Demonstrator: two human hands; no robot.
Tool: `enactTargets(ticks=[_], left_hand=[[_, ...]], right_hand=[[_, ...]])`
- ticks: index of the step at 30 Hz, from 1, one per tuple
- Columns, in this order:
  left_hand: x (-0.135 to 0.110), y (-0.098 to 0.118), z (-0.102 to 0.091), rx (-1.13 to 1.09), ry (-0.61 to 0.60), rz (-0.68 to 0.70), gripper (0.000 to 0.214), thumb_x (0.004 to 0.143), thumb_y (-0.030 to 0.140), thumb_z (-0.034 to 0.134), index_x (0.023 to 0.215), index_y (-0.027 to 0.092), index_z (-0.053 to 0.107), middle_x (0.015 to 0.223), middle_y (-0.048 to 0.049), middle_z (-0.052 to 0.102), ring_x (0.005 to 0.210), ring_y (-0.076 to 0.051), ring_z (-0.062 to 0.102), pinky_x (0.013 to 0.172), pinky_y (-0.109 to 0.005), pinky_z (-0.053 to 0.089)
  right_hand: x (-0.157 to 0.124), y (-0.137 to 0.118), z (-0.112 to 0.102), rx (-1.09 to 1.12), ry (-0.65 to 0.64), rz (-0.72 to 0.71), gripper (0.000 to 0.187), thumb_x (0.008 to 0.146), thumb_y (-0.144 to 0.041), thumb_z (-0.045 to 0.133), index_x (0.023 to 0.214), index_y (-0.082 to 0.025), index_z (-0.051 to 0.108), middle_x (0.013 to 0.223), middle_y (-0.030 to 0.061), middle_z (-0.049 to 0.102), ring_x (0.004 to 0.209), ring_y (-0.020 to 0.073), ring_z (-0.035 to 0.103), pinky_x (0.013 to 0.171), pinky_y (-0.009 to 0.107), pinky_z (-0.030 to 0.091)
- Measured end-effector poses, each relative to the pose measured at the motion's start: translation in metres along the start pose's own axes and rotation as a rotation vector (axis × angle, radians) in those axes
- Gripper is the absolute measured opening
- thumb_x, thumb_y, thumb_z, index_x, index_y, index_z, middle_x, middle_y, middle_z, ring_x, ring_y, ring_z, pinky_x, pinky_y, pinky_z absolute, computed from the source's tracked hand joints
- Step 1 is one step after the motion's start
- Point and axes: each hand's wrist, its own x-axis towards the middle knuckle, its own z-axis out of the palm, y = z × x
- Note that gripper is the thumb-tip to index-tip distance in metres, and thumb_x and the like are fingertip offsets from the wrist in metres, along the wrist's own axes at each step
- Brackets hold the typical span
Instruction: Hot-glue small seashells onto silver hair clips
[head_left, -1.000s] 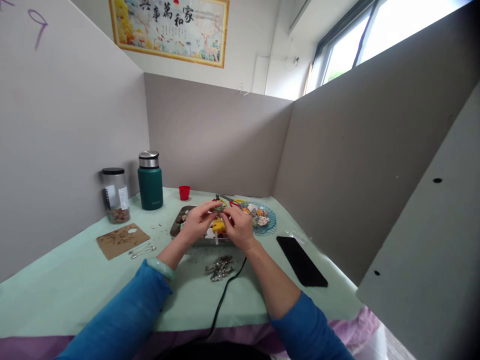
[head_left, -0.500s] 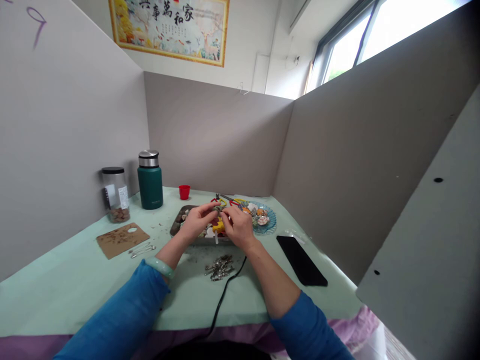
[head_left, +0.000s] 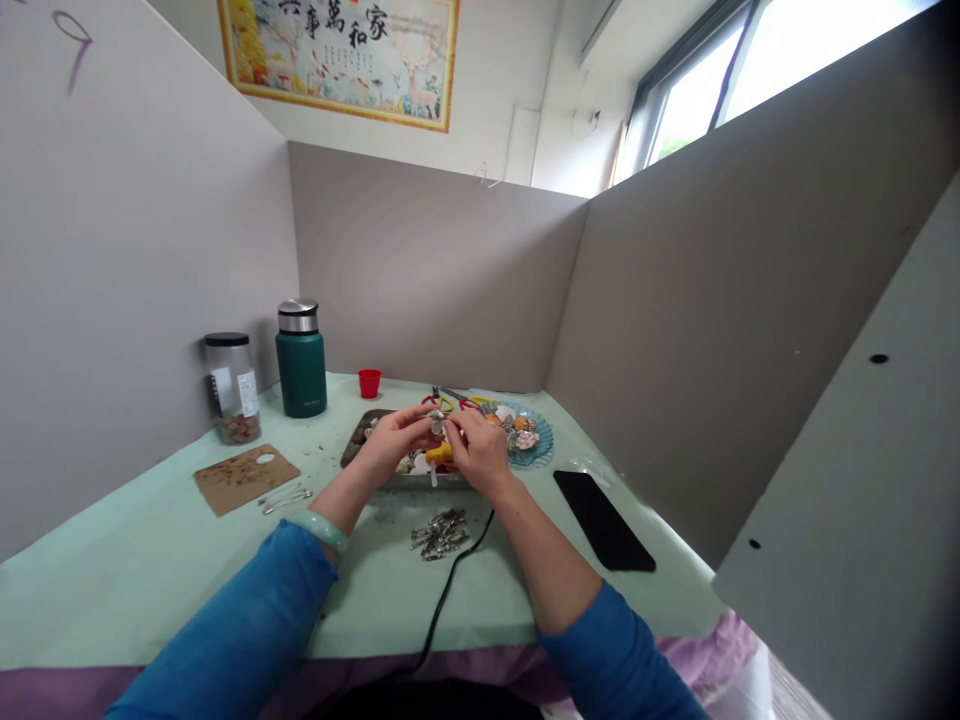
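Pinching small piece [head_left: 436, 426], left grip [head_left: 391, 443] and right grip [head_left: 479, 453], tray [head_left: 405, 481] partly hidden, plate [head_left: 543, 447] alongside

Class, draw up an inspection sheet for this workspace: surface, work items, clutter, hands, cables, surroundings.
Surface: pale green tablecloth, partly covered.
Work items: small pale piece, too small to identify; yellow tool, apparently a glue gun, at the metal tray; metal clips heaped in front.
Clutter: teal bottle, lidded jar, red cup, black phone-like slab.
Hands: left hand and right hand pinch the piece above the tray.
Cables: black cable crosses the front edge.
Surroundings: grey partitions, framed picture, window.
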Motion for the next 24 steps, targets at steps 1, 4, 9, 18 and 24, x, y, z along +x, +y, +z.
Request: enactTargets(ticks=[1,4,9,18,24], left_hand=[[0.0,0.0,0.0001,-0.001,0.002,0.005,0.041,0.068,0.028,0.078,0.104,0.013,0.068,0.104,-0.011,0.07,0.078,-0.017,0.068,0.077,-0.033,0.057],[0.0005,-0.0012,-0.0006,0.003,0.006,0.026,0.044,0.068,0.029,0.078,0.106,0.012,0.067,0.106,-0.0114,0.069,0.081,-0.017,0.067,0.078,-0.034,0.056],[-0.0001,-0.0013,-0.0011,0.098,0.018,0.081,0.049,0.067,0.033,0.078,0.11,0.012,0.066,0.104,-0.01,0.068,0.084,-0.017,0.066,0.08,-0.034,0.055],[0.001,-0.0017,-0.0011,0.294,0.027,0.224,0.05,0.068,0.04,0.075,0.11,0.014,0.067,0.101,-0.0099,0.07,0.087,-0.021,0.065,0.08,-0.035,0.054],[0.0037,-0.0062,-0.0062,0.355,0.044,0.285,0.047,0.069,0.039,0.075,0.11,0.015,0.068,0.103,-0.0096,0.07,0.09,-0.021,0.064,0.081,-0.033,0.052]], right_hand=[[-0.0002,0.0003,0.0002,-0.009,-0.004,-0.005,0.021,0.094,-0.026,0.045,0.092,-0.018,0.064,0.086,0.0063,0.067,0.077,0.0157,0.062,0.072,0.026,0.045],[-0.0009,0.0014,0.0009,-0.041,-0.014,-0.014,0.021,0.094,-0.027,0.046,0.093,-0.019,0.065,0.086,0.0063,0.067,0.076,0.0158,0.062,0.07,0.026,0.044],[-0.0018,0.0029,0.0019,-0.059,-0.02,-0.012,0.02,0.094,-0.028,0.046,0.095,-0.02,0.065,0.087,0.0065,0.067,0.076,0.0164,0.062,0.069,0.026,0.044],[-0.0013,0.0019,0.0007,-0.062,-0.017,-0.016,0.022,0.095,-0.029,0.044,0.094,-0.02,0.064,0.087,0.0067,0.067,0.078,0.0163,0.062,0.07,0.026,0.044],[-0.0002,-0.0001,-0.0005,-0.077,-0.02,-0.022,0.023,0.096,-0.029,0.043,0.093,-0.02,0.064,0.085,0.0063,0.066,0.076,0.016,0.062,0.068,0.026,0.044]])
